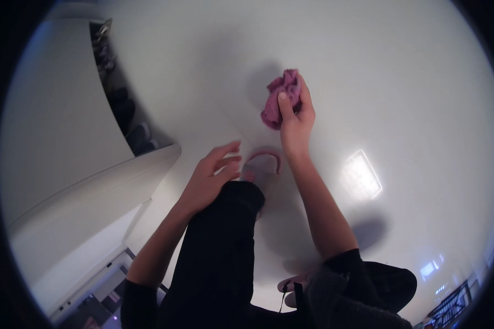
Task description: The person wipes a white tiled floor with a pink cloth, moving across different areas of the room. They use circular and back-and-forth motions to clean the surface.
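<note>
My right hand [298, 119] grips a crumpled purple-pink fluffy cloth [276, 107], its thumb pressed over the near side. Below them lies a pale glossy floor [214, 90]. To the left, my left hand [214, 174] holds nothing, with its fingers apart and slightly blurred. It hovers by my bent knee in dark trousers [226, 230]. Just past that knee a slipper with a pink rim [271, 156] shows on my foot, partly covered by the leg. Another pink slipper [290, 283] is partly visible under me.
A white cabinet [66, 103] stands along the left, with several shoes [138, 137] in the dark gap beneath it. Light reflects off the floor at the right. At the lower right rim is a dark rack-like object [448, 306], too small to make out.
</note>
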